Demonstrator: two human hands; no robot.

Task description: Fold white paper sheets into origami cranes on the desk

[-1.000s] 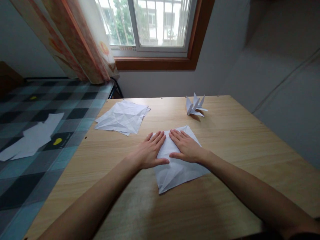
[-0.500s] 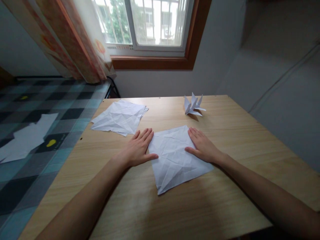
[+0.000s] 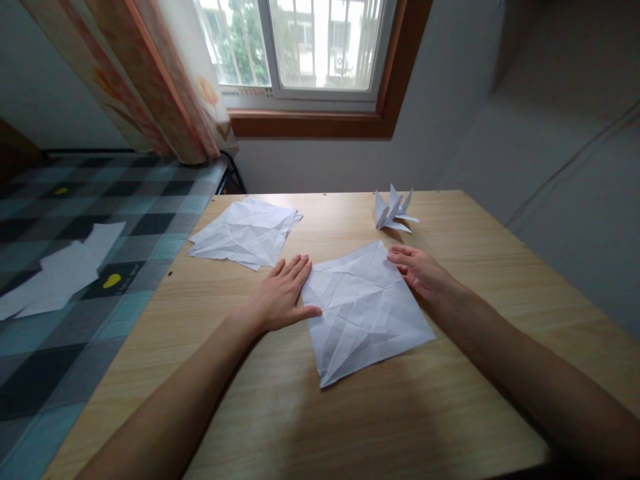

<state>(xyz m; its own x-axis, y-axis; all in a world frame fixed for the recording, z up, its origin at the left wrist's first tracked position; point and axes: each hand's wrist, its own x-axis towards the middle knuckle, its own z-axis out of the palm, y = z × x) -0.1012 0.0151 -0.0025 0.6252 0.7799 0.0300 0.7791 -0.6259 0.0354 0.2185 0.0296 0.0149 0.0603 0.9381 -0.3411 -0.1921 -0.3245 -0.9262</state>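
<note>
A creased white sheet of paper (image 3: 360, 307) lies on the wooden table, its surface crossed by fold lines. My left hand (image 3: 285, 293) rests flat with fingers stretched out, its thumb and fingertips over the sheet's left edge. At the upper right edge, my right hand (image 3: 417, 267) is closed, with its fingertips pinching the paper. Behind my left hand lies a pile of creased paper sheets (image 3: 250, 230). A few folded white paper cranes (image 3: 395, 212) stand together beyond my right hand.
The wooden table (image 3: 240, 407) stands below a window (image 3: 320, 47). To the left, a checked cloth (image 3: 120, 320) bears loose white papers (image 3: 65, 277). A curtain (image 3: 175, 93) hangs at the back left, and a cable runs along the right wall (image 3: 560, 100).
My right hand has gone from lying flat on the sheet to curled fingers at its right edge. The sheet's upper right edge has lifted slightly. My left hand stays flat.
</note>
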